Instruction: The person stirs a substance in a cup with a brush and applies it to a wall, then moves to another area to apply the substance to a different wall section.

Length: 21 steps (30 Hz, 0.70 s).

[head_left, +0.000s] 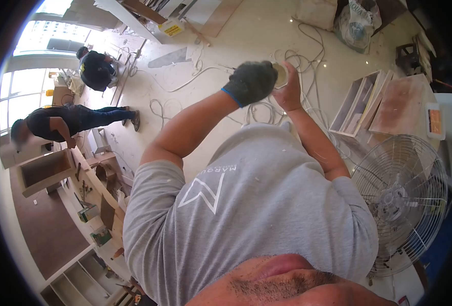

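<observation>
A dark glove with a blue cuff covers my left hand [252, 82]. Its fingers are curled closed against the left side of a round, pale, yellowish object [281, 75], and whatever lies inside them is hidden. My bare right hand [289, 94] grips that round object from the right, with the thumb and fingers around its edge. Both hands are close together, stretched out in front of my grey shirt [266, 188], above the pale floor [205, 107].
Loose cables [185, 85] lie across the floor. A large wire-caged fan [396, 196] and wooden drawer boxes [358, 104] stand at right. At left are a bending person [57, 122], a crouching person [94, 70] and a cluttered wooden bench [96, 188]. Bags [357, 25] sit at the top right.
</observation>
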Each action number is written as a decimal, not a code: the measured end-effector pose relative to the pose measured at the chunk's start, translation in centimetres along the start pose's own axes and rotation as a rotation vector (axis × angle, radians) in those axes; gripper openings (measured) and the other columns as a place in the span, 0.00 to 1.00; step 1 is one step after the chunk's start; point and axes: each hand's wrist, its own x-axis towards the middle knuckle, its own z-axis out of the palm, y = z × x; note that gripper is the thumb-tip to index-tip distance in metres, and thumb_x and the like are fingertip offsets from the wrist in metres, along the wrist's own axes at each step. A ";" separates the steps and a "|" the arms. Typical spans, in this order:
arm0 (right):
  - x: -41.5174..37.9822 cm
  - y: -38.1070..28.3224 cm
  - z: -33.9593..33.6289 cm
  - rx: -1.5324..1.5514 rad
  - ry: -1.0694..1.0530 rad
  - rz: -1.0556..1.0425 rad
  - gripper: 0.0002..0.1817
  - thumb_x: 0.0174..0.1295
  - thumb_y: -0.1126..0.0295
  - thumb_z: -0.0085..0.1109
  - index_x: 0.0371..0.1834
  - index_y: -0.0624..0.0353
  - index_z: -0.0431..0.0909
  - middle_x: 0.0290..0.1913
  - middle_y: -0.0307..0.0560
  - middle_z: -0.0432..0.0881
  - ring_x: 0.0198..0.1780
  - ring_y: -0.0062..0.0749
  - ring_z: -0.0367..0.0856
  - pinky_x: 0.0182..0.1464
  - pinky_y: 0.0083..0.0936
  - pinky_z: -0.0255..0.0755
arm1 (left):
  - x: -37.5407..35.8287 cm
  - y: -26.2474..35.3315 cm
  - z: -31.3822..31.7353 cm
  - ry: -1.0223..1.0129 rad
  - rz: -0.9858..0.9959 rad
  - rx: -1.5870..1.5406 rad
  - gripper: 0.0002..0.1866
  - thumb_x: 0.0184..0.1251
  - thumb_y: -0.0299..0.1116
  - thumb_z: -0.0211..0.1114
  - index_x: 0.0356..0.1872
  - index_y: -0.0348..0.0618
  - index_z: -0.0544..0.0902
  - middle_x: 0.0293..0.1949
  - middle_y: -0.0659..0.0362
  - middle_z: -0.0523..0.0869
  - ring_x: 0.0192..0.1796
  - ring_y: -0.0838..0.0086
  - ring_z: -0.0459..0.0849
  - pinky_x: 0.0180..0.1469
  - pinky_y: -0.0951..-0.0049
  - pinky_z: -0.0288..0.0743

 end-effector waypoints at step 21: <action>-0.1 -0.6 0.3 0.070 -0.014 -0.006 0.54 0.41 0.64 0.89 0.73 0.60 0.64 0.64 0.56 0.75 0.66 0.55 0.76 0.70 0.41 0.71 | -0.4 -0.4 -2.9 0.076 0.043 -0.063 0.05 0.62 0.32 0.67 0.35 0.44 0.87 0.36 0.48 0.87 0.34 0.53 0.90 0.38 0.55 0.83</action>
